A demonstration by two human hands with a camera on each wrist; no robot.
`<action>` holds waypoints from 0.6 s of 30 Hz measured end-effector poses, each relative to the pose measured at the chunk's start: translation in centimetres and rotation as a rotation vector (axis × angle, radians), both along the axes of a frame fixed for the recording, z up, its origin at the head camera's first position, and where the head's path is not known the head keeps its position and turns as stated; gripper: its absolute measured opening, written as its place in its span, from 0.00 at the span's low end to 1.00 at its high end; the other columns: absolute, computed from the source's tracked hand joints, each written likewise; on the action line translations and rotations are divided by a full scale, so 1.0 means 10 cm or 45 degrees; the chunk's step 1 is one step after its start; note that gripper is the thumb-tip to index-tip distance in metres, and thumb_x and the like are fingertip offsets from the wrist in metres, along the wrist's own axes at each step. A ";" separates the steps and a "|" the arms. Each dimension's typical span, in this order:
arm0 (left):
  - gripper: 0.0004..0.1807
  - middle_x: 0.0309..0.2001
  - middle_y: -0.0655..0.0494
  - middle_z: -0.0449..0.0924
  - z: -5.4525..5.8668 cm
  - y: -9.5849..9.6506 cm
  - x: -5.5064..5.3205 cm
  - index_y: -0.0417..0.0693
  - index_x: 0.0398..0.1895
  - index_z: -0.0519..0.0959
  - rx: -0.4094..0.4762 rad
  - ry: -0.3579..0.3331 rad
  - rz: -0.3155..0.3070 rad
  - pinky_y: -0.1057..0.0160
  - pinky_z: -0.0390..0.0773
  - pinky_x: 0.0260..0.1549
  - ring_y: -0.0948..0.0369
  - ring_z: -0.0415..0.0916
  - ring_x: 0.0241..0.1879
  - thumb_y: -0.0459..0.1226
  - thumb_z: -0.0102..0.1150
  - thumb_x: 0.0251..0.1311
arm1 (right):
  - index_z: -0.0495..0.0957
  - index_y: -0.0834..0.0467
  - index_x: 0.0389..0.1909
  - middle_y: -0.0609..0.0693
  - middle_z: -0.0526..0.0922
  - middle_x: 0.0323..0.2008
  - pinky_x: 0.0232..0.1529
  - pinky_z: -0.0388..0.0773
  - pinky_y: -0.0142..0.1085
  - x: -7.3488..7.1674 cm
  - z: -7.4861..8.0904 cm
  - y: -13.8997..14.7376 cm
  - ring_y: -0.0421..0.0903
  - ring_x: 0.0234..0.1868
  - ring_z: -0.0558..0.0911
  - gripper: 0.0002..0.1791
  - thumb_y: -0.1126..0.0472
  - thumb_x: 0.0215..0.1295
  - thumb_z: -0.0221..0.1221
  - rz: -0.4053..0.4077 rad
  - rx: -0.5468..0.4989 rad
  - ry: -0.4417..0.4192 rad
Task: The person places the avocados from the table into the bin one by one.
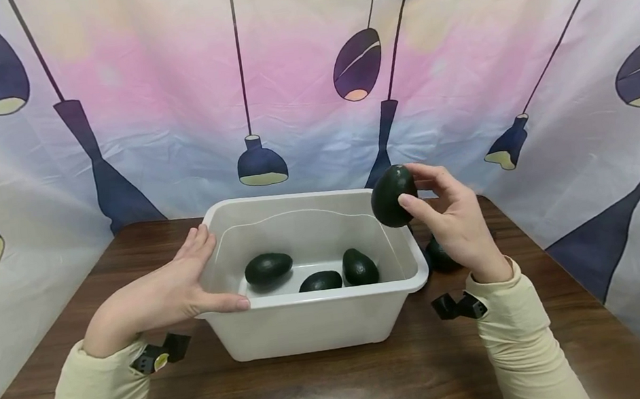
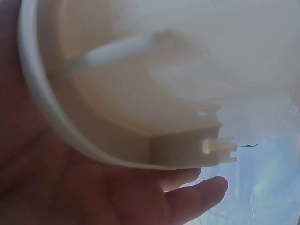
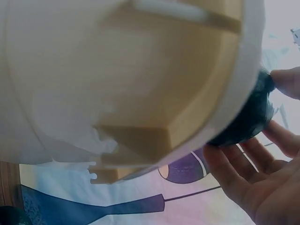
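Note:
In the head view a white plastic tub [image 1: 311,325] stands on the table with three dark green avocados in it: one at the left [image 1: 268,268], one near the front [image 1: 320,282], one at the right [image 1: 359,267]. My right hand [image 1: 459,223] pinches another avocado [image 1: 393,196] above the tub's right back corner. The right wrist view shows this avocado [image 3: 248,115] partly hidden by the tub's rim. My left hand [image 1: 170,292] rests against the tub's left side, its fingers extended and the thumb along the front rim. In the left wrist view its fingers [image 2: 201,199] lie outside the rim.
A further avocado [image 1: 440,257] lies on the brown wooden table [image 1: 330,389] right of the tub, partly covered by my right hand. Behind the table hangs a pastel cloth [image 1: 176,77] printed with lamps. A small black wrist camera [image 1: 459,307] sits on the right sleeve.

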State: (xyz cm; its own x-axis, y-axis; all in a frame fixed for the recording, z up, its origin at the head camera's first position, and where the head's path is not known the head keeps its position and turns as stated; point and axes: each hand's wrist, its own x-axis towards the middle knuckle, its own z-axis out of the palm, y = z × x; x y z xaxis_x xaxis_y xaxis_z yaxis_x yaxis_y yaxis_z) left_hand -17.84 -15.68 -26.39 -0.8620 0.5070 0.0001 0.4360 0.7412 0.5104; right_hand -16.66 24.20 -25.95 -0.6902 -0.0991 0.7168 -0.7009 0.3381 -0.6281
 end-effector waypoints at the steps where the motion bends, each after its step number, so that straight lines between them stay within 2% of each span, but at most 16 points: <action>1: 0.70 0.74 0.33 0.23 0.00 0.00 0.00 0.26 0.74 0.39 0.000 0.000 0.000 0.34 0.44 0.65 0.42 0.20 0.73 0.63 0.69 0.46 | 0.73 0.62 0.62 0.58 0.77 0.53 0.48 0.78 0.33 -0.01 0.00 0.00 0.47 0.53 0.78 0.24 0.71 0.65 0.59 -0.003 -0.005 0.019; 5: 0.70 0.74 0.32 0.25 0.01 0.00 0.01 0.28 0.74 0.38 -0.006 0.006 -0.012 0.34 0.43 0.65 0.41 0.21 0.73 0.64 0.68 0.46 | 0.75 0.69 0.57 0.63 0.80 0.50 0.54 0.74 0.33 -0.04 0.00 0.06 0.47 0.53 0.80 0.19 0.73 0.65 0.58 -0.045 -0.095 0.122; 7: 0.70 0.74 0.32 0.25 0.02 0.01 0.01 0.29 0.75 0.38 -0.008 0.010 -0.023 0.34 0.42 0.65 0.41 0.21 0.73 0.64 0.67 0.46 | 0.76 0.70 0.56 0.61 0.81 0.48 0.53 0.74 0.31 -0.05 0.00 0.13 0.46 0.52 0.80 0.17 0.72 0.66 0.58 -0.108 -0.128 0.161; 10: 0.70 0.75 0.32 0.26 0.03 0.02 0.01 0.31 0.75 0.37 -0.016 0.012 -0.035 0.35 0.42 0.65 0.41 0.21 0.73 0.65 0.66 0.47 | 0.77 0.69 0.55 0.56 0.82 0.47 0.53 0.73 0.31 -0.06 0.00 0.26 0.44 0.52 0.80 0.16 0.70 0.67 0.58 -0.182 -0.178 0.153; 13: 0.70 0.75 0.33 0.25 0.04 0.02 0.01 0.32 0.75 0.36 -0.017 0.003 -0.036 0.35 0.42 0.66 0.42 0.20 0.73 0.65 0.66 0.47 | 0.78 0.64 0.55 0.52 0.82 0.47 0.54 0.73 0.31 -0.08 -0.01 0.39 0.42 0.52 0.80 0.16 0.65 0.69 0.57 -0.277 -0.168 0.096; 15: 0.70 0.75 0.33 0.25 0.03 0.02 0.02 0.31 0.75 0.36 -0.018 0.002 -0.033 0.35 0.42 0.66 0.42 0.20 0.73 0.65 0.66 0.46 | 0.78 0.60 0.57 0.52 0.81 0.49 0.54 0.72 0.30 -0.11 -0.04 0.47 0.41 0.53 0.79 0.17 0.60 0.70 0.57 -0.346 -0.136 0.013; 16: 0.71 0.75 0.32 0.25 0.03 0.02 0.02 0.31 0.75 0.36 -0.014 0.001 -0.030 0.35 0.42 0.66 0.41 0.20 0.73 0.65 0.66 0.46 | 0.77 0.58 0.58 0.51 0.81 0.50 0.53 0.72 0.30 -0.13 -0.06 0.51 0.40 0.53 0.78 0.18 0.57 0.71 0.57 -0.392 -0.094 -0.041; 18: 0.71 0.74 0.33 0.24 0.02 0.01 0.02 0.30 0.75 0.36 -0.009 -0.007 -0.019 0.34 0.42 0.65 0.41 0.20 0.73 0.65 0.67 0.46 | 0.74 0.57 0.62 0.54 0.78 0.55 0.55 0.72 0.36 -0.18 -0.10 0.59 0.44 0.56 0.76 0.22 0.51 0.71 0.56 -0.460 0.033 -0.174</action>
